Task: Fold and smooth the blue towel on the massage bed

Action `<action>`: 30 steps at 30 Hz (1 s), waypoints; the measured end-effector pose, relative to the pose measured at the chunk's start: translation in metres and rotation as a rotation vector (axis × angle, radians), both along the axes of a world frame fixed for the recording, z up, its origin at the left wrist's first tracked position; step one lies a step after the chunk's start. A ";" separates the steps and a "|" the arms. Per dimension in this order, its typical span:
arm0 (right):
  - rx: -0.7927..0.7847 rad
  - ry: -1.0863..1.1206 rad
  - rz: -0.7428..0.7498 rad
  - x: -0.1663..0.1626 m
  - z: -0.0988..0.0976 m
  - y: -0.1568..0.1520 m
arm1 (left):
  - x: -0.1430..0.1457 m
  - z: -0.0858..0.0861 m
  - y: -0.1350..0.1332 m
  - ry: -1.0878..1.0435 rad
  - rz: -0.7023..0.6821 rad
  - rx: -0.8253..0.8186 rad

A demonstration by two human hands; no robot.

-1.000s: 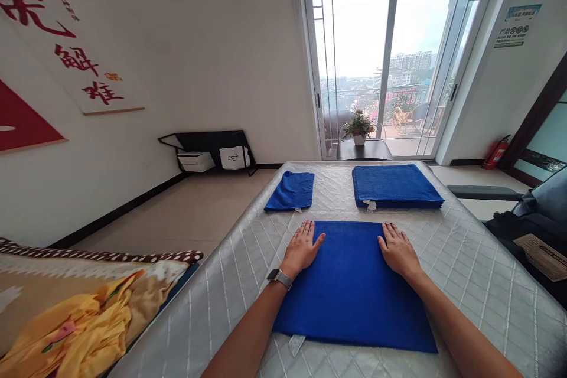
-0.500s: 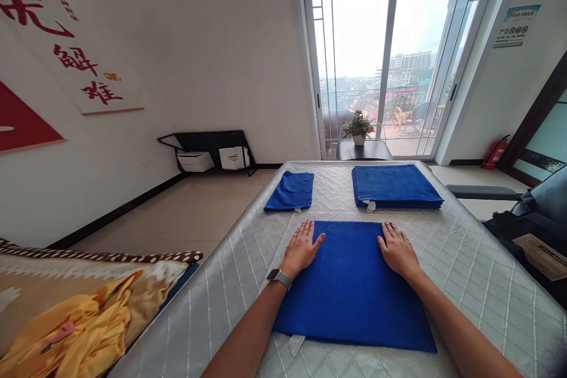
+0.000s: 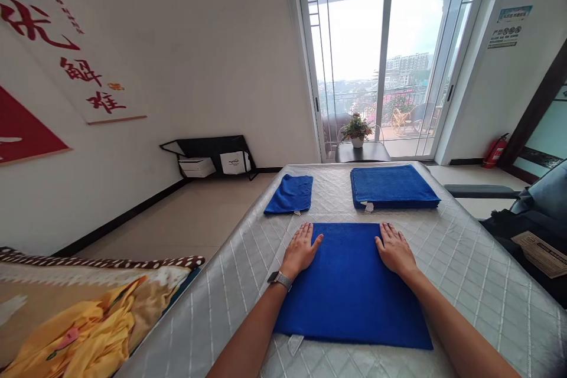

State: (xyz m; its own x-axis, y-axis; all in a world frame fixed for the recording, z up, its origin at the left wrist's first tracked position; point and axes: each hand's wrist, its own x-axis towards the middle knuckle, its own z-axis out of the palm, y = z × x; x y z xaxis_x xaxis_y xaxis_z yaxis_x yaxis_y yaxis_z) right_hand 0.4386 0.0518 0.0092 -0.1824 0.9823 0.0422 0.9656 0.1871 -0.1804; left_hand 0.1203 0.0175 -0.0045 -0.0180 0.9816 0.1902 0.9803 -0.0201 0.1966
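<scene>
A folded blue towel (image 3: 349, 289) lies flat on the silver quilted bed cover (image 3: 469, 260) in front of me. My left hand (image 3: 302, 250), with a watch on its wrist, rests flat on the towel's far left corner, fingers stretched out. My right hand (image 3: 394, 249) lies flat on the far right corner, fingers also spread. Neither hand holds anything. Beyond them lie a small folded blue towel (image 3: 290, 194) at the left and a larger stack of folded blue towels (image 3: 392, 187) at the right.
A patterned yellow and brown blanket (image 3: 75, 319) lies at the lower left. A potted plant (image 3: 357, 129) stands on a dark table before the glass balcony doors (image 3: 385, 59). A black rack with white boxes (image 3: 212, 156) is against the wall. Dark furniture (image 3: 527, 224) sits right of the bed.
Both hands stay flat on the towel's far corners. The view has tilted slightly, shifting everything a little down and left.
</scene>
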 end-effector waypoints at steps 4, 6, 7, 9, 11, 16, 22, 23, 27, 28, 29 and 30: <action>0.012 0.010 0.003 0.000 -0.001 0.000 | 0.003 0.003 -0.001 0.013 0.010 0.010; 0.017 0.019 0.006 0.001 -0.002 0.000 | 0.004 0.004 -0.002 0.025 0.008 0.012; 0.019 0.023 0.007 0.001 -0.002 0.000 | 0.004 0.004 -0.002 0.033 0.005 0.011; 0.023 0.033 0.006 0.000 -0.001 -0.001 | 0.004 0.004 -0.002 0.052 0.000 0.008; 0.025 0.045 0.005 0.000 -0.001 -0.001 | 0.004 0.004 -0.001 0.075 -0.007 -0.005; 0.029 0.074 0.011 0.000 0.001 -0.004 | 0.005 0.006 0.005 0.156 0.083 -0.025; 0.031 0.075 0.008 -0.001 0.003 -0.005 | 0.069 0.009 0.019 0.129 -0.033 0.060; 0.034 0.066 0.005 -0.001 0.002 -0.004 | 0.089 0.008 0.020 0.107 -0.119 0.067; 0.044 0.022 0.036 0.003 -0.003 -0.003 | 0.166 0.002 0.025 0.053 -0.410 0.105; 0.045 0.007 0.054 0.004 -0.005 -0.003 | 0.180 0.001 0.027 0.035 -0.447 0.106; 0.046 -0.006 0.068 0.005 -0.006 -0.003 | 0.190 0.000 0.028 0.017 -0.462 0.100; 0.046 -0.014 0.076 0.006 -0.007 -0.003 | 0.196 0.000 0.029 0.000 -0.461 0.088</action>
State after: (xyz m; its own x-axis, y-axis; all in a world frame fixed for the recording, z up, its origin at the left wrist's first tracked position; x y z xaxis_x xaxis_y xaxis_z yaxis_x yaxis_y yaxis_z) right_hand 0.4447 0.0492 0.0026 -0.2574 0.9627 0.0839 0.9506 0.2679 -0.1569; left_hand 0.3161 0.0464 -0.0041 0.4161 0.8672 0.2735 0.8652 -0.4701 0.1742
